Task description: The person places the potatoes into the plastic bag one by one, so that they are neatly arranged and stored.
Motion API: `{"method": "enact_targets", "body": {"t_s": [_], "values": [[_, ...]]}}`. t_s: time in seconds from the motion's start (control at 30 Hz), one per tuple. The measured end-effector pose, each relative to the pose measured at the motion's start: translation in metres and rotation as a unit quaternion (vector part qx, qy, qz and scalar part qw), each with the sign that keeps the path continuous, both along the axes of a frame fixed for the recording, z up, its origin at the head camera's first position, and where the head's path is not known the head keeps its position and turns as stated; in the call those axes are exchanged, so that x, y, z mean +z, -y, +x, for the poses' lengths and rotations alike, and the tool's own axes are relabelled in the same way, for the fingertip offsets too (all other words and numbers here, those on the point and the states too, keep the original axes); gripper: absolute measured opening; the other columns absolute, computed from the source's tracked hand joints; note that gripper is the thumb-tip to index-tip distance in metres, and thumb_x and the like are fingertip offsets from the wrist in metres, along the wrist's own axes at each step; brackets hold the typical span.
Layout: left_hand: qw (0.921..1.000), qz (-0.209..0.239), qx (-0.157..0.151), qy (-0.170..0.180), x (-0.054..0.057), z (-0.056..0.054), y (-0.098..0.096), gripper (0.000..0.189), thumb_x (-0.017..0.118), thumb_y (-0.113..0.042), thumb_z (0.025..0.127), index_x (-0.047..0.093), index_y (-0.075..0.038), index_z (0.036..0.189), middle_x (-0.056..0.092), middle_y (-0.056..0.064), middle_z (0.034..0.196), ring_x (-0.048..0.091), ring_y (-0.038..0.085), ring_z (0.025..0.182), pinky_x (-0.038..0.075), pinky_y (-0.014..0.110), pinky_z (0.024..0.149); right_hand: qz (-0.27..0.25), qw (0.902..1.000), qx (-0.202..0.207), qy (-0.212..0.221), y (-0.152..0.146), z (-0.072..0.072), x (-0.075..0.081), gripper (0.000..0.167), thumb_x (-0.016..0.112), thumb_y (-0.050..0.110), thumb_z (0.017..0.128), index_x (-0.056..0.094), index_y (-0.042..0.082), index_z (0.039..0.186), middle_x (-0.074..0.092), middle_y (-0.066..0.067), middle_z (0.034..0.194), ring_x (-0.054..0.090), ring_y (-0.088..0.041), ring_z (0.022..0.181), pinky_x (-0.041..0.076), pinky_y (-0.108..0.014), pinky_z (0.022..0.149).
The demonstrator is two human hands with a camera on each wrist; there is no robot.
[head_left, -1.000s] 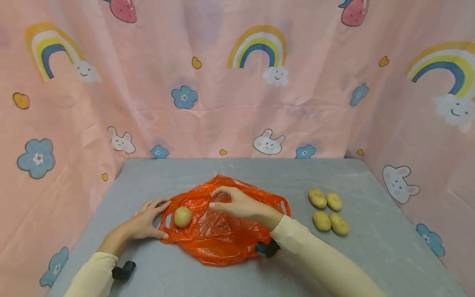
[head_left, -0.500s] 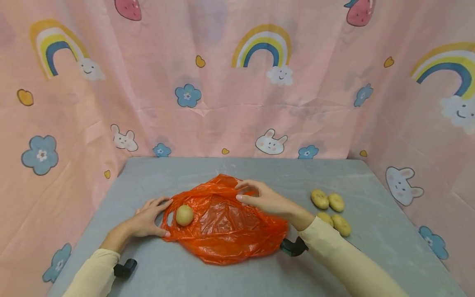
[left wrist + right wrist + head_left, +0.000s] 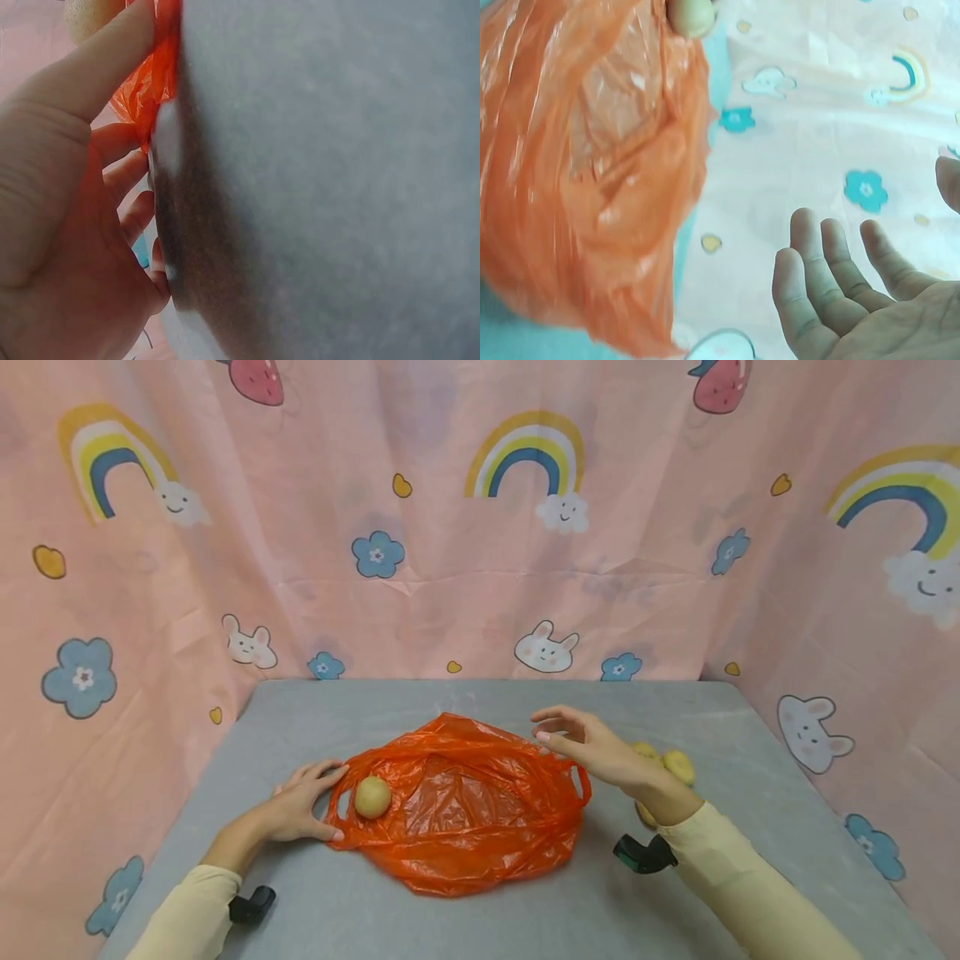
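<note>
An orange-red plastic bag [image 3: 465, 810] lies spread on the grey table, with a round potato [image 3: 372, 797] on its left end. My left hand [image 3: 296, 802] rests at that end, thumb and fingertips spread and touching the bag's edge beside the handle. In the left wrist view, the thumb [image 3: 97, 64] lies against the orange plastic. My right hand [image 3: 588, 747] is in the air over the bag's right end, fingers loosely bent and nothing between them. The right wrist view shows its fingers [image 3: 810, 277] apart from the bag.
Several more potatoes [image 3: 678, 767] lie on the right of the table [image 3: 780, 860], partly hidden behind my right wrist. A pink printed curtain [image 3: 450, 610] hangs around the back and sides. Each wrist carries a dark camera.
My right hand has moved right, from above the bag's middle to its right end, and now covers some of the potatoes there. My left hand and the potato on the bag have stayed put.
</note>
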State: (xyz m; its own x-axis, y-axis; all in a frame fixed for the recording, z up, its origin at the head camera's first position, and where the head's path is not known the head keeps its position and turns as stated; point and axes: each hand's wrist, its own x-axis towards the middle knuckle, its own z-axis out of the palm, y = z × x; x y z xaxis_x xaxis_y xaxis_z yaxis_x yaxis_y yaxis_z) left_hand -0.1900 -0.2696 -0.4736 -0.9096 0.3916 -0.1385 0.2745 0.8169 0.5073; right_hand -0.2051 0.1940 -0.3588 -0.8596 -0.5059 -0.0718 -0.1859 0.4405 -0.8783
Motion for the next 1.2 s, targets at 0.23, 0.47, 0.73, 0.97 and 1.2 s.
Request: {"method": "enact_targets", "body": {"t_s": [0.23,0.47,0.73,0.97,1.2], "values": [[1.0,0.001,0.007,0.0,-0.002,-0.001,0.0,0.108,0.088,-0.049,0.073,0.036,-0.008,0.158,0.028,0.019,0.162,0.022,0.051,0.146,0.017,0.085,0.101,-0.016,0.9991,-0.027,-0.028,-0.028,-0.007,0.002,0.045,0.051,0.026,0.107,0.046,0.002,0.145,0.052,-0.026,0.145,0.064,-0.031,0.116,0.053,-0.044,0.099],[1.0,0.002,0.009,-0.004,-0.003,-0.001,0.0,0.108,0.088,-0.049,0.072,0.036,-0.008,0.157,0.029,0.019,0.162,0.022,0.051,0.146,0.018,0.085,0.101,0.011,0.9973,-0.056,-0.046,-0.053,-0.01,0.003,0.046,0.049,0.027,0.107,0.045,0.001,0.145,0.054,-0.027,0.144,0.065,-0.027,0.115,0.055,-0.028,0.092],[0.9999,0.002,0.009,-0.005,-0.004,-0.001,0.0,0.108,0.088,-0.049,0.072,0.036,-0.008,0.158,0.029,0.019,0.162,0.022,0.05,0.146,0.016,0.086,0.101,0.038,0.9956,-0.075,-0.041,-0.081,-0.016,-0.001,0.05,0.045,0.031,0.109,0.041,0.001,0.149,0.049,-0.028,0.148,0.057,-0.042,0.126,0.054,-0.043,0.099],[0.9999,0.003,0.012,0.002,-0.004,0.001,0.0,0.108,0.088,-0.049,0.072,0.036,-0.008,0.157,0.029,0.019,0.162,0.022,0.05,0.146,0.016,0.086,0.102,0.067,0.9925,-0.095,-0.036,-0.103,-0.026,-0.017,0.053,0.042,0.033,0.11,0.039,0.0,0.15,0.049,-0.03,0.148,0.055,-0.044,0.127,0.054,-0.043,0.098],[0.9999,0.007,0.014,-0.002,-0.002,0.0,0.0,0.108,0.088,-0.049,0.071,0.037,-0.008,0.157,0.03,0.018,0.162,0.023,0.049,0.145,0.019,0.084,0.101,0.093,0.9891,-0.109,-0.032,-0.124,-0.036,-0.034,0.057,0.042,0.037,0.109,0.036,0.002,0.154,0.046,-0.031,0.15,0.052,-0.047,0.13,0.048,-0.054,0.103]]}}
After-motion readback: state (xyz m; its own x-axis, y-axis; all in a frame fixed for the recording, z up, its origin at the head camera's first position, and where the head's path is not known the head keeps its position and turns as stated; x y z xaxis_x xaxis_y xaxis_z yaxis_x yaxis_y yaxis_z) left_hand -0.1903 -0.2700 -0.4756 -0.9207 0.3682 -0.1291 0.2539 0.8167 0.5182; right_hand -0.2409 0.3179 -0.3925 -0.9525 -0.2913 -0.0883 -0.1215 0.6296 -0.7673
